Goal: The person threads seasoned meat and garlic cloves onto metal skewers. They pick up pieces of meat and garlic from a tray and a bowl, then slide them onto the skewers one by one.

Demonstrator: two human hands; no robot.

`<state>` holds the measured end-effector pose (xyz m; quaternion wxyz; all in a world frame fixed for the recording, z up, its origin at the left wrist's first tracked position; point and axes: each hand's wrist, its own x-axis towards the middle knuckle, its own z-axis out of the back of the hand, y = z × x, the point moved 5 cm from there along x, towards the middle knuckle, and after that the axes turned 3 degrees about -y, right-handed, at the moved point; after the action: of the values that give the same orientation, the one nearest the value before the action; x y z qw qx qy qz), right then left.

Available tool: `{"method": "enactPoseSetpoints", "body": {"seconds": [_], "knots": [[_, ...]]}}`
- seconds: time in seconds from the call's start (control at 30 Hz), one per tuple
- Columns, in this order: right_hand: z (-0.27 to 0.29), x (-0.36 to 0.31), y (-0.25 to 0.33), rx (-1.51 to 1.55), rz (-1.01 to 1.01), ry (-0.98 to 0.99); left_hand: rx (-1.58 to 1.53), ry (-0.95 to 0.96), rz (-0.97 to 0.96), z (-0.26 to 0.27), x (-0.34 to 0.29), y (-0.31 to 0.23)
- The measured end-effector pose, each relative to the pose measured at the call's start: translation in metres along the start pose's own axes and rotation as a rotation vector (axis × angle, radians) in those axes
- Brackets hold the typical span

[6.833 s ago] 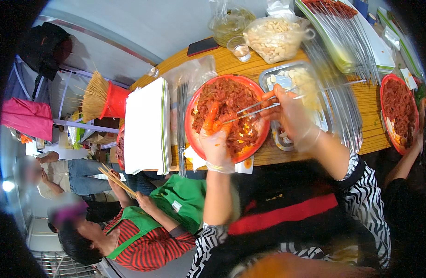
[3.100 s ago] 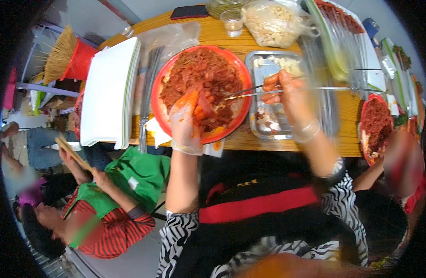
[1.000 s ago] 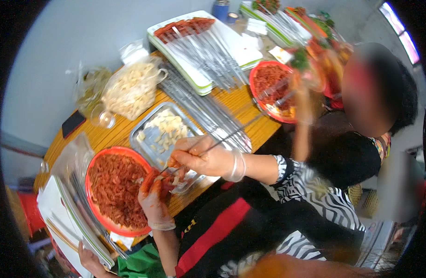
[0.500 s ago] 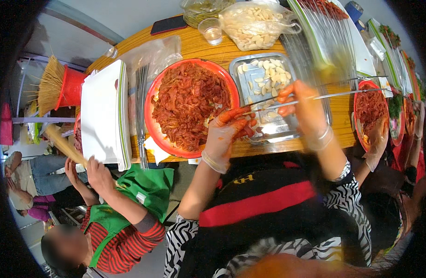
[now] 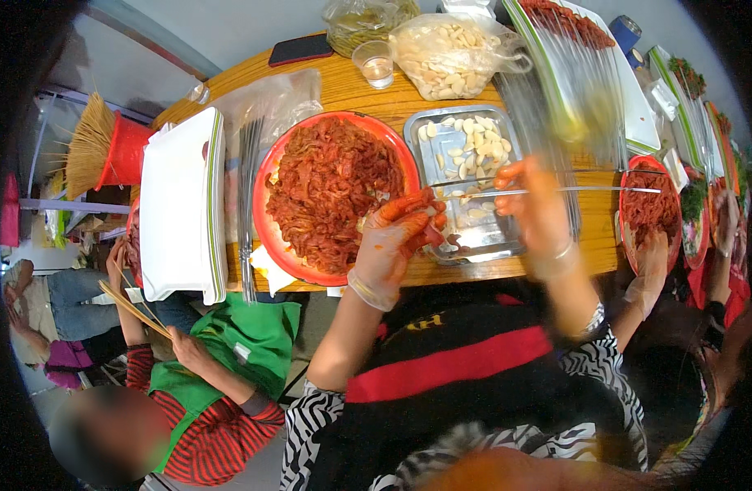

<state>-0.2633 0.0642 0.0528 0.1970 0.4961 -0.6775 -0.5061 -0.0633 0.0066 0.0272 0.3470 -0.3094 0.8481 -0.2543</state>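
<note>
My left hand (image 5: 392, 237), in a clear glove stained orange, is closed around red marinated meat strips (image 5: 429, 232) at one end of a long metal skewer (image 5: 613, 189). My right hand (image 5: 535, 209), gloved too and blurred, has its fingers around the skewer, which extends far to the right; a second thin line beside it may be another skewer. Left of my left hand sits a round red-rimmed tray (image 5: 263, 237) heaped with the same meat (image 5: 331, 192). Under the skewer lies a metal tray (image 5: 474, 252) of pale, flat slices (image 5: 474, 139).
Bare skewers (image 5: 249, 188) lie beside a white lidded box (image 5: 179, 213). At the back are a phone (image 5: 300, 50), a cup (image 5: 374, 67) and a bag of pale slices (image 5: 449, 53). Loaded skewers (image 5: 568, 23) rest back right. People work on both sides; the left one (image 5: 220, 368) holds thin sticks (image 5: 134, 309).
The skewer's far end has swung toward me, and my right hand has shifted slightly left and nearer. The person on the left has lowered the bundle of sticks and spread their hands.
</note>
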Motion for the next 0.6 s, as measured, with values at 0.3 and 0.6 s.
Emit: {"method": "enactPoseSetpoints", "body": {"seconds": [0.3, 0.6], "knots": [[-0.0039, 0.0, -0.0045, -0.009, 0.003, -0.036, 0.008, 0.004, 0.011, 0.0012, -0.002, -0.0029], [-0.0026, -0.0035, -0.0078, -0.013, 0.002, -0.048, 0.023, 0.041, 0.027, 0.0046, 0.0025, 0.005]]}}
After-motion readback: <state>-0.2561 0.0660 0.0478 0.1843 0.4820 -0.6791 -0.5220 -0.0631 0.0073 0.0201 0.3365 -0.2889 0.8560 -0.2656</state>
